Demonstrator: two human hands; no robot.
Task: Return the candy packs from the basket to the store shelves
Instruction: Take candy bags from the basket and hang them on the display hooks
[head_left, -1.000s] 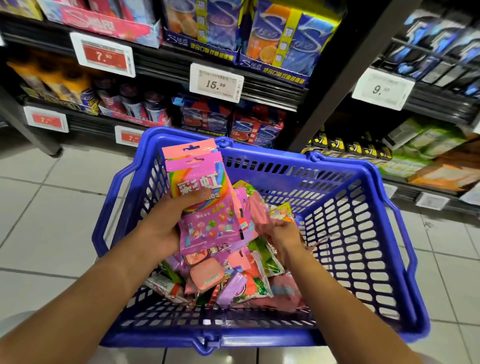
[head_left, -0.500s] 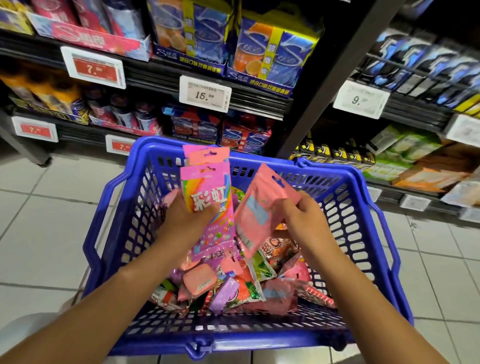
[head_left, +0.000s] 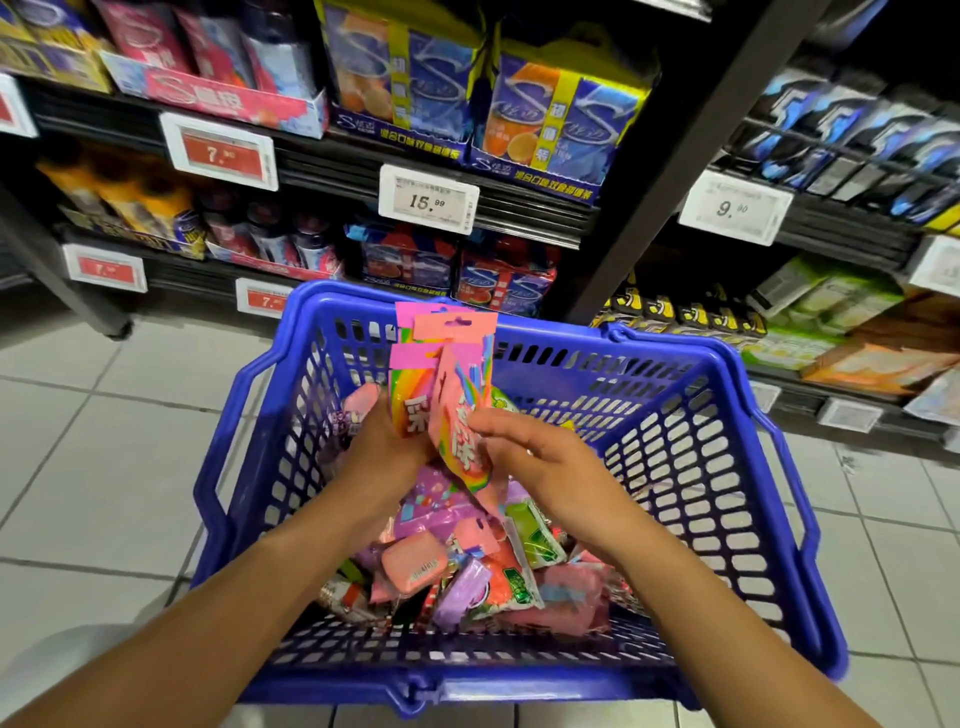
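Observation:
A blue plastic basket (head_left: 727, 467) sits low in front of me, its bottom covered with several mixed candy packs (head_left: 467, 577) in pink, purple and green. My left hand (head_left: 387, 447) holds upright a purple-pink rainbow candy pack (head_left: 410, 384) with another pack behind it. My right hand (head_left: 540, 457) presses a pink rainbow candy pack (head_left: 462, 395) against the front of that stack, fingers pinching its lower edge. Both hands are above the basket's middle.
Dark store shelves (head_left: 519, 208) rise right behind the basket, stocked with boxed gum and bottles, with price tags (head_left: 428, 197) on the rails. A black upright post (head_left: 675, 156) divides two shelf bays. Grey floor tiles (head_left: 93, 467) lie to the left and right.
My right hand lifted a pink pack out of the basket, then brought it left against the packs in my left hand. The view shifted closer to the shelves.

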